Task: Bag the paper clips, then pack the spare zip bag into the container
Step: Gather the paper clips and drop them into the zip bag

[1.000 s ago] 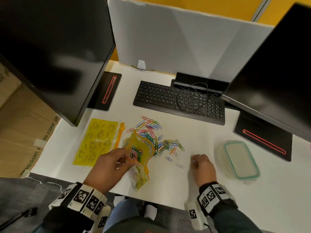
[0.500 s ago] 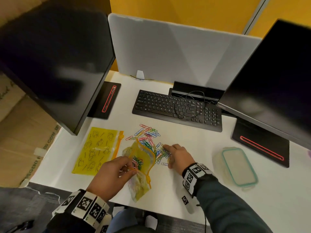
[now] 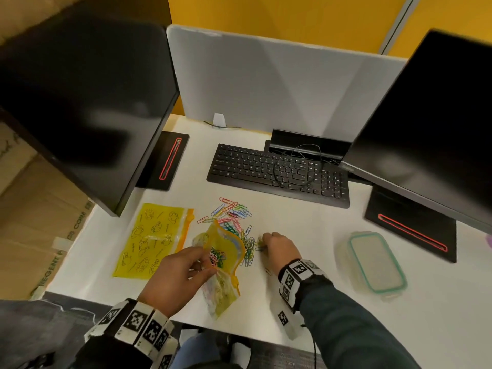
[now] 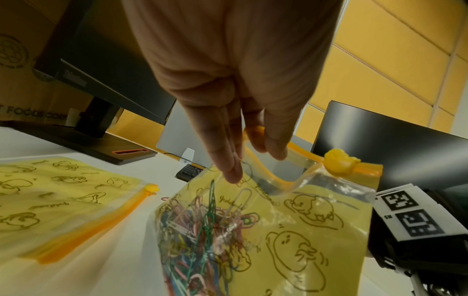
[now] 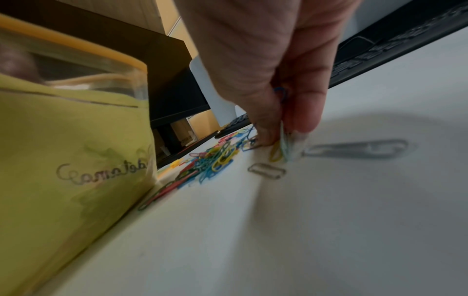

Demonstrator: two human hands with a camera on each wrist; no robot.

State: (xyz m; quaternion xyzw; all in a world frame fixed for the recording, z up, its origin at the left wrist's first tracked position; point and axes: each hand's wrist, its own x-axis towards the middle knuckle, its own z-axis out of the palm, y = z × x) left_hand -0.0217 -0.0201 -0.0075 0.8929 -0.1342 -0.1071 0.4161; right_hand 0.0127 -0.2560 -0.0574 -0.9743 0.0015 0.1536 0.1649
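My left hand [image 3: 183, 272] [image 4: 243, 156] pinches the rim of a yellow printed zip bag [image 3: 223, 265] [image 4: 291, 230] [image 5: 63, 150] and holds its mouth open; coloured paper clips lie inside it. A loose pile of coloured paper clips [image 3: 234, 219] [image 5: 215, 158] lies on the white desk beyond the bag. My right hand [image 3: 277, 249] [image 5: 286, 138] is at the pile's right edge and pinches a few clips between thumb and fingertips. The spare yellow zip bag [image 3: 154, 238] [image 4: 58, 204] lies flat to the left. A lidded clear container [image 3: 372, 262] sits at the right.
A black keyboard [image 3: 277, 171] with a looped cable lies behind the clips. Two dark monitors [image 3: 87, 97] [image 3: 436, 123] hang over both sides, their stands [image 3: 165, 161] on the desk. A grey divider panel [image 3: 266, 81] closes the back. Two single clips [image 5: 266, 170] lie near my right fingers.
My right hand moved left from beside the container to the clip pile and took hold of a few clips. The left hand kept holding the bag open.
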